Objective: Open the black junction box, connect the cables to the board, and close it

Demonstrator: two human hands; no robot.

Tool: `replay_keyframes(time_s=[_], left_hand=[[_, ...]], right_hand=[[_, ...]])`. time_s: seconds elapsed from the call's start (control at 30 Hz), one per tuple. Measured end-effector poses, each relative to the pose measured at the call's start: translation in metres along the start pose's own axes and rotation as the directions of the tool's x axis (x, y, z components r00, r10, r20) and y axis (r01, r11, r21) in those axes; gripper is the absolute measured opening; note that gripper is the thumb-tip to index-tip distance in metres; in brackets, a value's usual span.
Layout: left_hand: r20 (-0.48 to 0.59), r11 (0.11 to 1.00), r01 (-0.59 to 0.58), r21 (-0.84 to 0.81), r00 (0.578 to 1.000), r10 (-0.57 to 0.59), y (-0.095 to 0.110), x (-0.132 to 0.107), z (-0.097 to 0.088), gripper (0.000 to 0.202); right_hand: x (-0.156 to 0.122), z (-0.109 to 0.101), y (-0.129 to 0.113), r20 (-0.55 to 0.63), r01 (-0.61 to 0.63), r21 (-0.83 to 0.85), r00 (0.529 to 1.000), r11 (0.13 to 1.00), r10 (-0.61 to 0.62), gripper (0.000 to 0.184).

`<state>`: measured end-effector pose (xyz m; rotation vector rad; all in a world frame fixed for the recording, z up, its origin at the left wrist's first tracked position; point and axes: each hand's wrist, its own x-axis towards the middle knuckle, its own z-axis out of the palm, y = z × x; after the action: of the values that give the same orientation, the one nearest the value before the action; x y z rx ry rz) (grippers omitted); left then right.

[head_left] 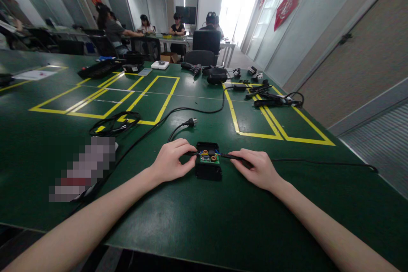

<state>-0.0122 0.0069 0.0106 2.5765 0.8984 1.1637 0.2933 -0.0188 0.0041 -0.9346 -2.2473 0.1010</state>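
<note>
A small open black case point(208, 171) lies on the green table point(191, 221) with a green circuit board point(209, 158) inside it. My left hand point(172, 160) is closed, pinching the black cable point(190, 153) that enters the case from the left. My right hand point(259, 167) is closed on the black cable point(234, 157) leaving the case on the right. The left cable loops up to a plug point(191, 122) lying just beyond the case.
Yellow tape rectangles point(127, 97) mark the table. A coiled black cable point(114, 122) lies at left, adapters and cables point(270, 98) at right, a power drill point(191, 68) at the back. Several people sit at a far table point(172, 38). The table's edge runs along the right.
</note>
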Motion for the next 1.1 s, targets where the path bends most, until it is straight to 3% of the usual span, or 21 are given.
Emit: replay_keyframes(time_s=[0.17,0.57,1.1], left_hand=[[-0.043,0.996,-0.081,-0.022,0.996,0.080,0.0028,0.0009,-0.0006,0.011],[-0.036,0.988,-0.147,-0.047,0.989,0.146,0.0060,0.0011,-0.0045,0.011],[0.145,0.991,-0.085,-0.102,0.984,0.100,0.0021,-0.0038,-0.0029,0.013]], right_hand=[[0.0016,-0.0011,-0.0041,-0.090,0.118,-0.004,0.989,0.993,-0.118,0.014],[0.0022,-0.0054,-0.0076,-0.072,0.160,-0.013,0.984,0.987,-0.160,0.016],[0.0002,-0.0053,-0.0057,0.056,0.146,0.021,0.988,0.989,-0.146,0.014]])
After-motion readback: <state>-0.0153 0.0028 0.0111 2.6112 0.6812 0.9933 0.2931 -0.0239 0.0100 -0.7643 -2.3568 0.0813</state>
